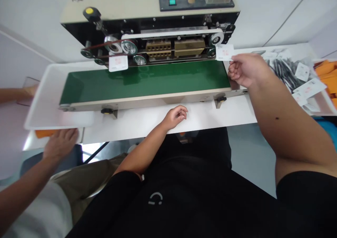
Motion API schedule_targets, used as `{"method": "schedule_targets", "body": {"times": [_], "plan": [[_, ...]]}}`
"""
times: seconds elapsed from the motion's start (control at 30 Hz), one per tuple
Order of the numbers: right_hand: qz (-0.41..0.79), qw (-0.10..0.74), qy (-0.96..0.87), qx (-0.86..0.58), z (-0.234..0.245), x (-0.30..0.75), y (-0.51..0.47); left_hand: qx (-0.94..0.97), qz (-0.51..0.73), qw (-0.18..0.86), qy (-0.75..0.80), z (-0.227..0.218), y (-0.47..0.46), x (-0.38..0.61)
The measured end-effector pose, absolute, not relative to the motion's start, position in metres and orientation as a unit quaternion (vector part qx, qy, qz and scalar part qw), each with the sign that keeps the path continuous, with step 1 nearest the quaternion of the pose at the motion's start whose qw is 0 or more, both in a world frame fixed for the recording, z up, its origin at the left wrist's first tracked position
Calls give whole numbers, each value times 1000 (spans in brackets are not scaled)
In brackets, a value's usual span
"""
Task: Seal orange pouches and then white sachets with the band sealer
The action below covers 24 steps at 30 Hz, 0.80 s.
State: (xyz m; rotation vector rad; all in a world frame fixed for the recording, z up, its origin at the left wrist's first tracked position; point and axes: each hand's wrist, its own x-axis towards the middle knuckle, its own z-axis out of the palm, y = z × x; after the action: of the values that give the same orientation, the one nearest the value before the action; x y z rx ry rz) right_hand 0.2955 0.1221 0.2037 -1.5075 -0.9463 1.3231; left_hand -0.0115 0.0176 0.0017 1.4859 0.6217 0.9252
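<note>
My right hand pinches a small white packet at the right end of the sealing machine, by its right-hand roller. My left hand rests on the white table's front edge with loosely curled fingers and holds nothing. Another white packet hangs from the sealer's left end above the green conveyor belt.
A white tray sits at the belt's left end; another person's hand is at its front edge and a second hand at far left. A pile of packets and orange items lie at right.
</note>
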Motion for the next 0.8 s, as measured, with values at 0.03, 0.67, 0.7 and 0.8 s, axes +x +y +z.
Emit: {"method": "schedule_targets", "body": {"times": [0.03,0.67,0.7,0.8], "plan": [[534,438,-370,-622,208,290,123,640,398,600,269,2,18,-11],[466,459,-464,-598,214,253,76,623,416,605,270,2,17,-11],[442,484,-463,-597,213,262,66,623,414,605,271,2,18,-11],[296,575,-458,-611,203,304,47,627,407,604,276,4,18,-11]]}}
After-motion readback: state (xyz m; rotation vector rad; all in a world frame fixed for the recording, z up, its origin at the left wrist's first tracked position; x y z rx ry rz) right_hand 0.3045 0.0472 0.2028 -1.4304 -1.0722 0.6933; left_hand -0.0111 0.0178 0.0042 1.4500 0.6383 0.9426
